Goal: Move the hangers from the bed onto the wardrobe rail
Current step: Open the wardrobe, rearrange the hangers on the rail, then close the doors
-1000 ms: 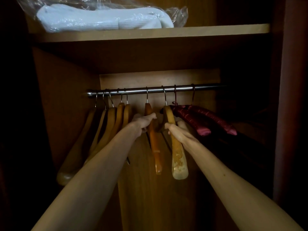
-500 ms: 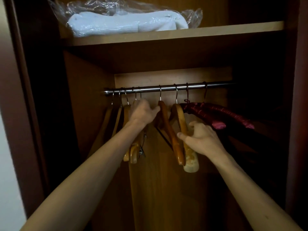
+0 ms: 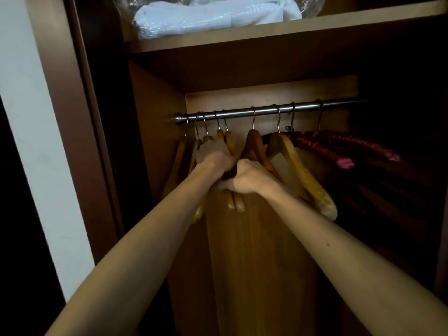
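A steel wardrobe rail (image 3: 266, 112) carries several wooden hangers. A bunch of them (image 3: 224, 141) hangs at its left end, and my left hand (image 3: 213, 155) is closed around that bunch. My right hand (image 3: 247, 178) sits just below and right of it, fingers curled on the lower arms (image 3: 234, 204) of the same bunch. Two more wooden hangers (image 3: 300, 170) hang free in the middle. Two dark red padded hangers (image 3: 334, 151) hang at the right. The bed is out of view.
A shelf (image 3: 291, 27) above the rail holds white folded linen in a plastic bag (image 3: 213, 13). The wardrobe's side panel (image 3: 155, 132) stands close to the left of the bunch. The door frame (image 3: 60, 93) and a white wall (image 3: 21, 93) are further left.
My right hand has left the middle wooden hanger and moved left to join my left hand on the left bunch. The view has shifted left and closer.
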A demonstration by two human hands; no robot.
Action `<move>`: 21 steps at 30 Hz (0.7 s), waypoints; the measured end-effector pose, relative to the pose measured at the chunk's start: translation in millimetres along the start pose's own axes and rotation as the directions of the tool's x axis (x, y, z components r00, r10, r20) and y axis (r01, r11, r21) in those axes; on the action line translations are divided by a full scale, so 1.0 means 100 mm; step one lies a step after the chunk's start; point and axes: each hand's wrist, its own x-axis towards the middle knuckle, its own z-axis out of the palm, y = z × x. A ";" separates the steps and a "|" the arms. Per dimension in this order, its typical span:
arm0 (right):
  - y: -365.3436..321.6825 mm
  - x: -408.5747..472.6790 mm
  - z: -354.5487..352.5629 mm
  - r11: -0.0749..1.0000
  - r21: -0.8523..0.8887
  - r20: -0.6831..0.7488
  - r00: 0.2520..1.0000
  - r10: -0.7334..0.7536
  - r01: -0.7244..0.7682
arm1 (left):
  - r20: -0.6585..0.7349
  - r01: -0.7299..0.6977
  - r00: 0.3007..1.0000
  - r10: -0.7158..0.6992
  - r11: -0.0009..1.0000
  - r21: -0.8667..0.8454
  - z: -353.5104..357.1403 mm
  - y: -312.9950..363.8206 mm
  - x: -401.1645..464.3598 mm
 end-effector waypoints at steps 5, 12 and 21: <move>0.05 0.06 0.23 0.997 -0.003 0.002 0.997 0.071 -0.071 | 0.249 0.118 0.968 -0.032 0.934 -0.338 0.14 0.05 0.00; 0.07 0.04 0.15 0.995 0.065 -0.205 0.975 0.084 -0.072 | 0.344 0.206 0.939 -0.005 0.808 -0.552 0.17 0.16 0.10; 0.00 0.25 -0.15 0.987 0.143 -0.110 0.989 0.096 -0.080 | 0.304 0.199 0.948 -0.097 0.924 -0.325 0.12 0.27 0.38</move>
